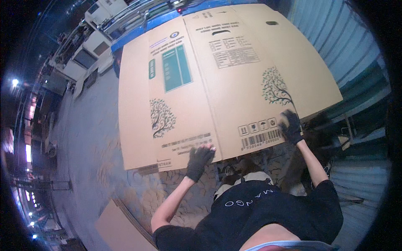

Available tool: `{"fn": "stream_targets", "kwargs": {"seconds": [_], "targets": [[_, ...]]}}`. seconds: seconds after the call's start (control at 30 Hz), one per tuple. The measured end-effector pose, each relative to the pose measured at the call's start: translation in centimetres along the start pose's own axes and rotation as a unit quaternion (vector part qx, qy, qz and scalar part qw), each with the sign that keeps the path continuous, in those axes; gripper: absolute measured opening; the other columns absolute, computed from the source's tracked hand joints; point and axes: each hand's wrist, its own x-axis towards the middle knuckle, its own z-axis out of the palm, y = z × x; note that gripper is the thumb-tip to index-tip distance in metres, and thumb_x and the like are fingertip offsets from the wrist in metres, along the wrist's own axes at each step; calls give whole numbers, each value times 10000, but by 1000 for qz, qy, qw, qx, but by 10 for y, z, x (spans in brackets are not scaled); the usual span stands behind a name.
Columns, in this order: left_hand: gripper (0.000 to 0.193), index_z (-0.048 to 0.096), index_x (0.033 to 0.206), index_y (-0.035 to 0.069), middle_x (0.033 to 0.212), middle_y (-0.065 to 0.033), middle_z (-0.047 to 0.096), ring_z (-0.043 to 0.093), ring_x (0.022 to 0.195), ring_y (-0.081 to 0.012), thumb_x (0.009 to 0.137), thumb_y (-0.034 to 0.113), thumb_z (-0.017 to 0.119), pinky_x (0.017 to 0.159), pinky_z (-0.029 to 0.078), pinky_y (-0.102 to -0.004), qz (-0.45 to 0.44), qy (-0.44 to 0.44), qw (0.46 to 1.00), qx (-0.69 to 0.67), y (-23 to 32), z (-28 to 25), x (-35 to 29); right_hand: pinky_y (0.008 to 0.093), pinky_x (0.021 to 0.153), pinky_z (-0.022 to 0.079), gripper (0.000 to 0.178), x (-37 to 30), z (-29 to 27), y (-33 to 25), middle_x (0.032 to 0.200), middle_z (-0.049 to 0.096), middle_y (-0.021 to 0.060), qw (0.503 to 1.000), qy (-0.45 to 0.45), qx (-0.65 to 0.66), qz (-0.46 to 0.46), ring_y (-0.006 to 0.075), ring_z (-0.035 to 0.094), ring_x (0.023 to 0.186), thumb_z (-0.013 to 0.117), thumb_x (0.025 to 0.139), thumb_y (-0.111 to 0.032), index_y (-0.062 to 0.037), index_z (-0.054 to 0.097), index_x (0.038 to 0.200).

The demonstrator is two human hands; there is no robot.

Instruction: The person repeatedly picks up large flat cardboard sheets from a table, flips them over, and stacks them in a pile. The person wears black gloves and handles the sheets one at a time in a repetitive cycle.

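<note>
Black-gloved left hand (201,161), fingers half-extended at near edge of flat tan cardboard sheet (240,100); right hand (289,126) over its near right, fingers bent. Can't tell whether either grips. Sheet smooth, creased, slotted; blue frame (153,23) beyond.

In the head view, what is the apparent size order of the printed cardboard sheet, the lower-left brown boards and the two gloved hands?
1. Printed cardboard sheet
2. Brown boards
3. Left hand and right hand: they look alike, so unranked.

I observe a brown printed cardboard sheet (240,94) at twelve o'clock, flat, unfolded, creased (green panel (177,69) at its ten, barcode (260,140) at five).
</note>
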Motion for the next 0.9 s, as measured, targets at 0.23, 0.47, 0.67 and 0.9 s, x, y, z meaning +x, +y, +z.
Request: {"fn": "stream_targets", "kwargs": {"seconds": [0.23,0.47,0.67,0.9], "targets": [[638,478,1414,128,1493,-105,440,407,1365,-330,796,-26,483,1117,284,-496,-141,30,984,-104,-9,18,-20,439,735,499,451,25,-22,70,882,674,137,877,-321,144,326,261,634,802,742,821,-408,22,669,937],[392,509,1325,-13,1328,-207,550,520,1208,-371,979,153,430,1056,395,-459,-395,110,912,18,-98,31,-62,377,830,506,412,62,35,-23,1071,650,128,631,-437,612,191,236,600,887,573,971,-368,-2,582,1159],[409,520,1351,85,1282,-233,573,650,948,-333,986,263,466,818,524,-538,-579,4,800,158,-104,40,-3,399,941,539,396,167,104,17,1214,637,120,469,-254,776,335,228,648,1058,636,944,-203,-7,554,1279],[521,387,1482,160,1537,-93,376,316,1428,-249,1019,398,359,1144,196,-502,-663,60,746,19,-203,46,104,389,1014,457,578,146,55,82,1316,578,98,559,-313,615,460,225,565,1158,736,878,-277,-34,514,1352]]}}
